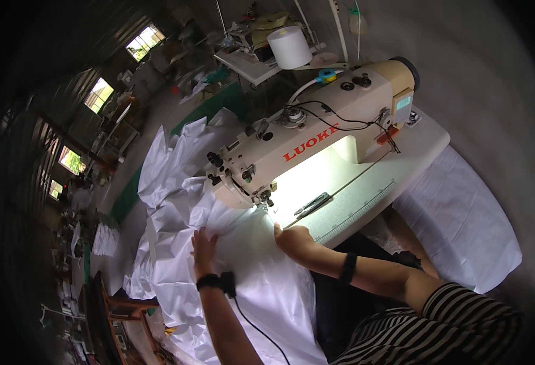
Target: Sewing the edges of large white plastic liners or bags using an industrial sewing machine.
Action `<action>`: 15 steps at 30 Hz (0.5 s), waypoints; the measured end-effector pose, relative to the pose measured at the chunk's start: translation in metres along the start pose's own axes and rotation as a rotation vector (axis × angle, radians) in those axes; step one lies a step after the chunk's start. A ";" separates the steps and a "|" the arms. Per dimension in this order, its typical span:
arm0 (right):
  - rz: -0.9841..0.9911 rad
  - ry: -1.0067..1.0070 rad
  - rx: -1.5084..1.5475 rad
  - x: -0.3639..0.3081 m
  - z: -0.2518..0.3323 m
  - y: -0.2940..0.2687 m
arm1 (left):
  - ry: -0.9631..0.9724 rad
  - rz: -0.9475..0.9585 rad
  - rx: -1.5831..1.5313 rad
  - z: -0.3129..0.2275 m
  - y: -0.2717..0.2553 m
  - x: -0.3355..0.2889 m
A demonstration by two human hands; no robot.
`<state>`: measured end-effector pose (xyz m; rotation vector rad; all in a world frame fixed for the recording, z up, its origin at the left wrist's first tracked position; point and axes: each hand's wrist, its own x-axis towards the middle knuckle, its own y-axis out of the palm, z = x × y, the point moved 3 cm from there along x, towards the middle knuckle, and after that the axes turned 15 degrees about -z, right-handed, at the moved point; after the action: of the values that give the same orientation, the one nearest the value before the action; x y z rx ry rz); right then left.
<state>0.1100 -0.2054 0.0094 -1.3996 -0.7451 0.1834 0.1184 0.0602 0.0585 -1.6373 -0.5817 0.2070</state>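
Fabric (249, 249), white, bunched under and left of the sewing machine (322, 125); I judge it light, soft, slippery, best held near its edge. Left hand (204, 250) spread; right hand (295, 242): pinch, cannot tell.

The desk (365, 185) before me supports a sewing machine (316, 125); thread snips (313, 205) lie alongside; white fabric (243, 243) covers the left portion.
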 end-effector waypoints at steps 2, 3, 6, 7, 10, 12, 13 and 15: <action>0.007 0.004 0.016 -0.015 -0.001 -0.004 | 0.094 -0.274 0.001 -0.025 -0.018 -0.033; -0.005 0.003 0.026 -0.024 -0.002 -0.007 | 0.209 -0.375 -0.160 -0.039 -0.023 -0.063; -0.023 -0.019 0.052 -0.035 -0.003 -0.011 | 0.377 -0.173 -0.034 -0.069 -0.009 -0.139; -0.087 -0.042 0.042 -0.034 -0.004 -0.013 | 0.356 -0.164 -0.053 -0.072 -0.007 -0.147; -0.043 -0.026 0.098 -0.022 -0.008 -0.009 | 0.298 -0.105 -0.075 -0.076 0.002 -0.143; -0.021 -0.022 0.092 -0.012 -0.009 -0.004 | 0.292 -0.074 -0.064 -0.075 0.007 -0.130; -0.054 -0.008 0.080 -0.007 -0.008 -0.001 | 0.286 -0.057 -0.047 -0.074 0.009 -0.124; -0.089 0.016 0.074 -0.001 -0.007 0.004 | 0.281 -0.064 -0.047 -0.075 0.012 -0.115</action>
<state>0.1148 -0.2108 0.0055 -1.2938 -0.7783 0.1289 0.0577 -0.0616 0.0364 -1.6542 -0.4253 -0.0847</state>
